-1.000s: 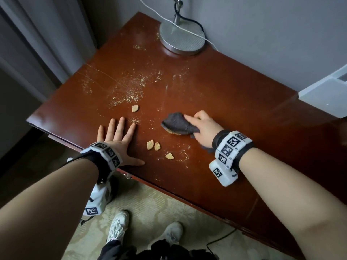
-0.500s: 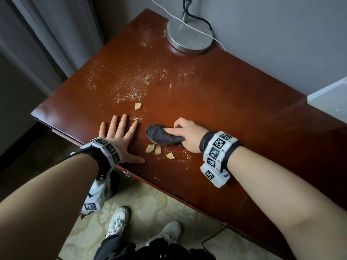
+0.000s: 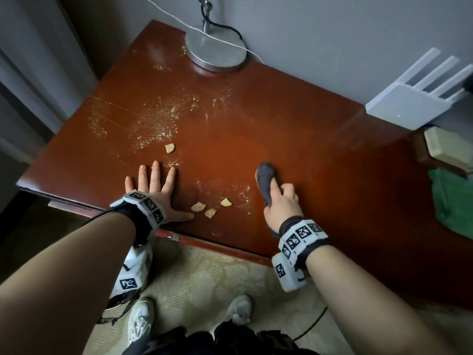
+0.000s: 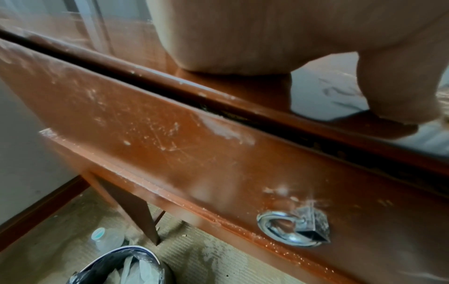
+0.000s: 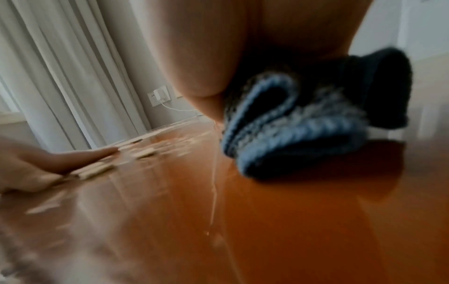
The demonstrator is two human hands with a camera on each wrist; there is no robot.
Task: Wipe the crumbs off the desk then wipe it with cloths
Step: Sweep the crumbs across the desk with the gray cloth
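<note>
Gripping a bunched dark cloth [image 3: 265, 181], the right hand [image 3: 281, 208] curls its fingers round the fabric, forefinger laid along the top, and presses it to the desk [image 3: 294, 139] to the right of the mess. The left hand [image 3: 156, 190] lies flat and spread on the wood near the front edge, holding nothing, its thumb tip just beside the nearest cracker piece [image 3: 198, 207].

Three larger pieces sit between the two hands, a fourth [image 3: 169, 148] lies beyond the left fingertips, and fine crumbs [image 3: 153, 126] dust the far left part of the top up toward the lamp base [image 3: 216, 51].

The likeliest slip, as I judge it, is a fast sweep toward the front edge that scatters pieces onto the carpet [image 3: 204, 272] instead of into the bin [image 4: 116, 269] seen low in the left wrist view. A light pass could also smear the fine dust rather than gather it, and the flat left hand could block or crush pieces pushed against it.

Room is good across the bare middle and right of the top. It tightens at the back, where the lamp base and a white cable [image 3: 179, 20] stand, and at the right, where a router [image 3: 409, 106] overhangs and a green cloth [image 3: 450, 206] lies.
</note>
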